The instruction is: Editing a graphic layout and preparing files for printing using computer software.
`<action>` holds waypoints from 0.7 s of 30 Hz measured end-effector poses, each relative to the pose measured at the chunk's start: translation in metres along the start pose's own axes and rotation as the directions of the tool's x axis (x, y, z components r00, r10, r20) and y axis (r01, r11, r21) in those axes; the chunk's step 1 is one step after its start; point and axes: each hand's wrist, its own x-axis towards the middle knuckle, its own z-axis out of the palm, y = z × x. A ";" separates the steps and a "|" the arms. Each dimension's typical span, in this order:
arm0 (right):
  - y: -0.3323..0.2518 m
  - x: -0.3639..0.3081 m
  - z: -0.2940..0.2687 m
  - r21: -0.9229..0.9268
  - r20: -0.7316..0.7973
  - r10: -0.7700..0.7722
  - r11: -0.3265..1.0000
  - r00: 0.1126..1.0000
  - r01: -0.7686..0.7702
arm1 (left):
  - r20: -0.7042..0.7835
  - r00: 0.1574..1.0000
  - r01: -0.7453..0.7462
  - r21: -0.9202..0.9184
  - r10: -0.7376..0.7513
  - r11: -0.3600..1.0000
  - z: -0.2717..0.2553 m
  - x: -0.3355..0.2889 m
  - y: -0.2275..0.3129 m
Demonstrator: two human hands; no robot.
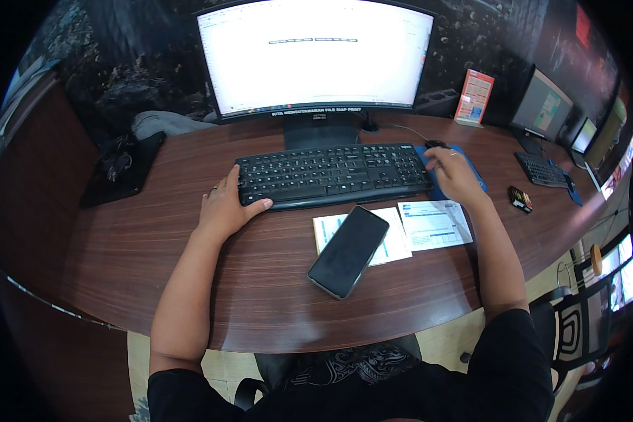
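Note:
My left hand (pixel 224 208) rests at the left end of a black keyboard (pixel 316 176). Its thumb stretches out along the keyboard's front edge, and the fingers lie at the left keys, holding nothing. At the keyboard's right end, my right hand (pixel 456 173) is over a blue mouse pad (pixel 477 169). Its fingers bend loosely toward the number keys, with a gap at the thumb and nothing visible between them. Just beyond those fingers sits a black mouse (pixel 436 144), partly hidden. A lit monitor (pixel 316 67) stands behind the keyboard, showing a mostly white page.
A dark phone (pixel 349 252) lies on a paper pad (pixel 394 250), beside a printed form (pixel 436 226). A small black box (pixel 520 199) is to the right. An orange card stand (pixel 474 98), second monitor (pixel 544 105) and second keyboard (pixel 539 169) stand farther right; a black tray (pixel 126 172) is left.

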 end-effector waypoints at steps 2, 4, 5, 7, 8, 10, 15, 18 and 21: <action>0.006 0.010 -0.006 0.060 -0.245 0.118 0.992 0.962 -0.107 | 0.013 1.000 0.021 0.000 -0.021 1.000 -0.001 0.000 0.003; 0.058 0.018 0.007 0.094 -0.300 0.182 0.982 0.937 -0.161 | 0.036 0.999 0.013 0.011 -0.013 1.000 -0.001 0.000 0.006; 0.081 0.022 0.018 0.071 -0.358 0.227 0.974 0.906 -0.216 | 0.044 0.999 0.014 0.018 -0.015 1.000 0.000 0.002 0.004; 0.113 0.027 0.032 0.088 -0.406 0.333 0.941 0.851 -0.327 | 0.043 0.999 0.004 0.022 -0.005 1.000 -0.001 0.001 0.006; 0.106 0.031 0.038 0.097 -0.404 0.316 0.948 0.858 -0.304 | 0.051 0.999 0.003 0.030 -0.004 1.000 -0.001 -0.001 0.004; 0.097 0.028 0.043 -0.051 -0.362 0.344 0.921 0.866 -0.387 | 0.040 0.999 0.012 0.046 -0.013 0.999 0.000 -0.001 0.001; 0.093 0.031 0.044 -0.083 -0.320 0.316 0.930 0.893 -0.359 | 0.039 0.999 -0.002 0.035 0.000 0.999 -0.001 -0.002 0.000; 0.092 0.032 0.042 -0.060 -0.330 0.299 0.940 0.895 -0.336 | 0.045 0.999 0.005 0.037 -0.007 0.999 0.001 0.001 0.002; 0.092 0.033 0.042 -0.074 -0.302 0.268 0.950 0.915 -0.303 | 0.024 1.000 -0.013 0.026 0.012 1.000 0.004 0.002 -0.001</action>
